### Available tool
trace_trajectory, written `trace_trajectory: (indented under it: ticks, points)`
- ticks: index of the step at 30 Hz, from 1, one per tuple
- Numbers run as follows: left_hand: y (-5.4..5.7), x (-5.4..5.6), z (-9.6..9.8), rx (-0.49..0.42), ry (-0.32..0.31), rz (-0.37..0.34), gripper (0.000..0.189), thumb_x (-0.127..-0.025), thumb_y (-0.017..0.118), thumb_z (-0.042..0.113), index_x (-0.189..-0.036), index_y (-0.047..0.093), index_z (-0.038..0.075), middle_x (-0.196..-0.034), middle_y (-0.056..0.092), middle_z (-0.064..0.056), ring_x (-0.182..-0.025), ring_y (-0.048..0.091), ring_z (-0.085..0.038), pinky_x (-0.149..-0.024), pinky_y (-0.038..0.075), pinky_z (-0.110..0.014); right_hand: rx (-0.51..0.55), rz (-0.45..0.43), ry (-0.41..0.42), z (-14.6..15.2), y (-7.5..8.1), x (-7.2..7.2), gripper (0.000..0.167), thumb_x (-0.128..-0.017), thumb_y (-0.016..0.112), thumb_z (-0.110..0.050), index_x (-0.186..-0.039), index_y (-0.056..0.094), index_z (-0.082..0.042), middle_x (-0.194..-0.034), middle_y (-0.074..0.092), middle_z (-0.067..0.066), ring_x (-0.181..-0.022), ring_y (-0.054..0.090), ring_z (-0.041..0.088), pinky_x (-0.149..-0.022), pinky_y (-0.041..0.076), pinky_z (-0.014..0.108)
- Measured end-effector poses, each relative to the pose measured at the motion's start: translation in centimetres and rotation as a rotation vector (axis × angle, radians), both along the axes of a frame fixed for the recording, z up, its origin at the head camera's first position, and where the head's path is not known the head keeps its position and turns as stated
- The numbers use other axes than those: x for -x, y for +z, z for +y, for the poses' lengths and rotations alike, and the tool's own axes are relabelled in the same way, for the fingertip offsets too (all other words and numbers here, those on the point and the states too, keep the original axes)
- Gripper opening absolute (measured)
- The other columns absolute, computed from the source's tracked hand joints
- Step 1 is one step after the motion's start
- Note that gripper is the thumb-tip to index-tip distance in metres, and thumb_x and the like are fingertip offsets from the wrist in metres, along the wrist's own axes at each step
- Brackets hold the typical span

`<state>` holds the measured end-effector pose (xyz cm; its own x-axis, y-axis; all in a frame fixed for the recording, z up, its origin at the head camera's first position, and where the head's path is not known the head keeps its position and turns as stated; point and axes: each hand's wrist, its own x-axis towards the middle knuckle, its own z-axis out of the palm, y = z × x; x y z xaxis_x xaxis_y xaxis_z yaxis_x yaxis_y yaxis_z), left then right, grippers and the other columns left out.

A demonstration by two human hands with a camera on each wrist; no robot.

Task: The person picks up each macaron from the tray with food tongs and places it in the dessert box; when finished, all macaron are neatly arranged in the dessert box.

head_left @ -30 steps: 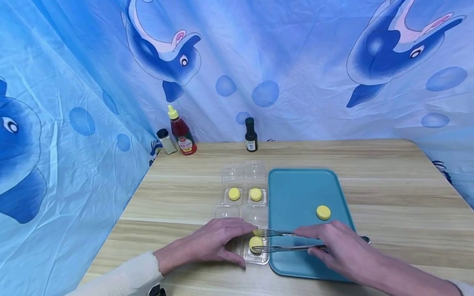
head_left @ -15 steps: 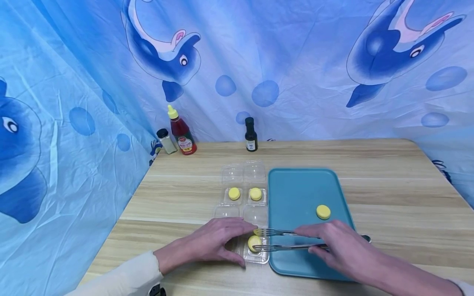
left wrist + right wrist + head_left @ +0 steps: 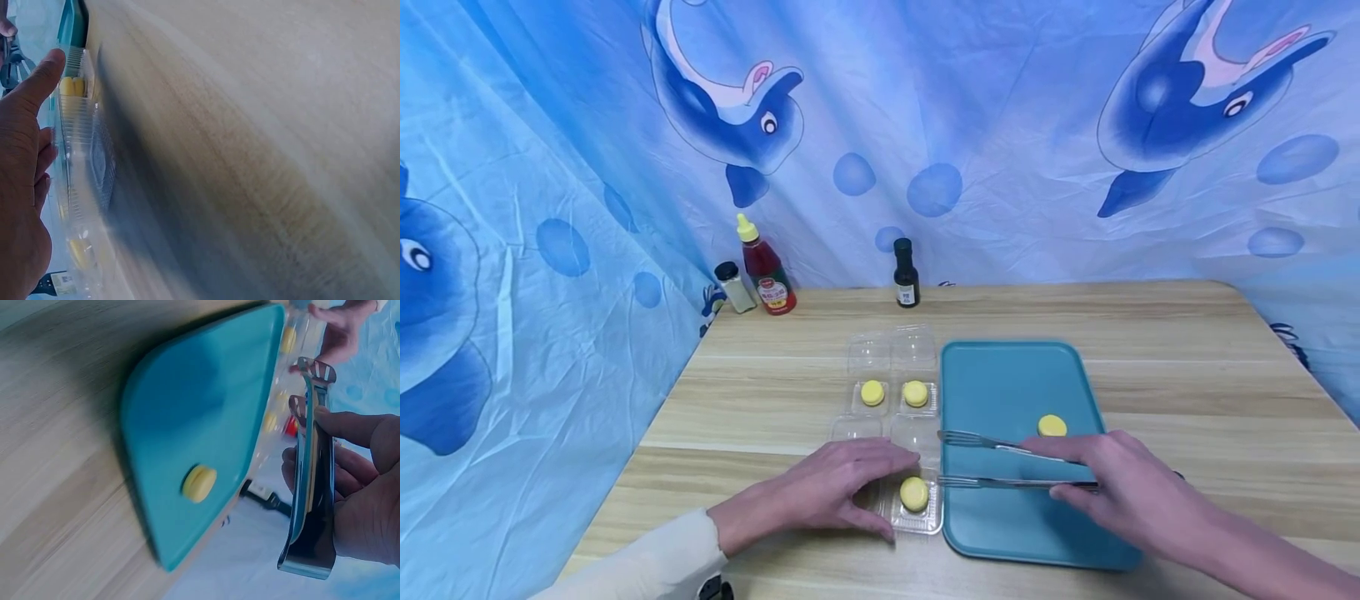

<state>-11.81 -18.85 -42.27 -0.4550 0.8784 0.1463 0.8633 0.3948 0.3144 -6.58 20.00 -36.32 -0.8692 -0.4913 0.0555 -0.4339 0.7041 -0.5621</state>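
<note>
My right hand (image 3: 1138, 492) holds metal tongs (image 3: 1000, 482) with slotted ends over the teal tray (image 3: 1000, 537). The tongs' tips are spread, with nothing between them. Just left of them, a yellow macaron (image 3: 913, 494) lies in the near right cup of a clear plastic container (image 3: 917, 523). My left hand (image 3: 842, 487) rests at the container's near left part, thumb and fingers apart, hiding the cup beneath. Two more macarons, the left one (image 3: 872, 392) and the right one (image 3: 915, 393), sit in the far cups. Another macaron (image 3: 199, 483) lies on the tray.
Along the back edge of the wooden table (image 3: 1195, 375) stand a black-capped shaker (image 3: 735, 287), a red sauce bottle (image 3: 769, 279) with a yellow cap, and a small dark bottle (image 3: 906, 275). A blue dolphin-print curtain (image 3: 1000, 142) hangs behind.
The tongs have spread and let go of the macaron, which stays in the near right cup. My right hand has drawn them back to the right over the tray. My left hand has stayed put.
</note>
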Motion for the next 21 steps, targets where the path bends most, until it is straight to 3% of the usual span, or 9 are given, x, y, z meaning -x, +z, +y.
trace_trajectory:
  ticks: [2,5,8,12,15,17,21]
  points:
    - [0.3,0.0,-0.1,0.006,0.017,0.009,0.091,-0.086,0.080,0.063,-0.157,0.051,0.015,-0.157,0.055,0.003,-0.144,0.051,-0.016,-0.120,0.043,-0.042,0.004,-0.031,-0.036,0.6,-0.1,0.2,0.058,-0.084,0.091,-0.011,-0.139,0.072,-0.017,-0.130,0.073,0.014,-0.062,0.052,0.001,-0.048,0.044,0.021]
    - [0.8,0.2,-0.5,-0.012,0.042,0.022,0.093,-0.085,0.082,0.062,-0.158,0.050,0.014,-0.158,0.054,0.002,-0.145,0.050,-0.018,-0.121,0.042,-0.045,0.009,-0.020,-0.080,1.6,-0.4,0.5,0.060,-0.083,0.091,-0.009,-0.140,0.071,-0.014,-0.122,0.076,0.011,-0.052,0.040,0.002,-0.046,0.041,0.021]
    - [1.3,0.4,-1.1,-0.030,0.066,0.022,0.091,-0.085,0.085,0.057,-0.158,0.051,0.015,-0.158,0.054,0.002,-0.145,0.051,-0.019,-0.121,0.043,-0.046,0.014,0.032,-0.113,2.7,-1.0,1.0,0.062,-0.081,0.092,-0.007,-0.140,0.071,-0.014,-0.119,0.077,0.010,-0.056,0.040,0.002,-0.046,0.040,0.021]
    - [1.7,0.6,-2.0,-0.035,0.095,-0.021,0.091,-0.085,0.087,0.054,-0.159,0.050,0.017,-0.160,0.052,0.004,-0.146,0.050,-0.018,-0.120,0.044,-0.045,0.008,0.093,-0.144,4.2,-1.7,1.6,0.062,-0.081,0.092,-0.007,-0.139,0.072,-0.015,-0.123,0.077,0.011,-0.080,0.065,0.007,-0.053,0.044,0.020]
    - [1.6,0.7,-2.8,-0.036,0.100,-0.022,0.093,-0.082,0.088,0.056,-0.159,0.050,0.018,-0.159,0.053,0.002,-0.146,0.051,-0.021,-0.119,0.045,-0.046,0.001,0.102,-0.157,5.2,-2.1,1.9,0.061,-0.082,0.091,-0.007,-0.139,0.073,-0.016,-0.127,0.075,0.012,-0.096,0.070,0.016,-0.060,0.047,0.021]
    - [1.4,0.7,-3.3,-0.034,0.101,-0.010,0.095,-0.080,0.088,0.058,-0.158,0.051,0.018,-0.157,0.055,0.000,-0.144,0.052,-0.024,-0.118,0.045,-0.047,0.003,0.104,-0.161,5.8,-2.3,2.0,0.061,-0.082,0.091,-0.005,-0.139,0.073,-0.017,-0.127,0.075,0.014,-0.089,0.069,0.011,-0.059,0.047,0.021]
    - [1.1,0.7,-4.4,-0.025,0.109,-0.008,0.100,-0.076,0.089,0.063,-0.157,0.052,0.019,-0.155,0.057,-0.001,-0.143,0.054,-0.025,-0.117,0.047,-0.050,0.006,0.114,-0.172,6.7,-2.8,2.1,0.061,-0.081,0.091,-0.004,-0.138,0.073,-0.016,-0.125,0.075,0.015,-0.065,0.047,0.000,-0.052,0.040,0.021]
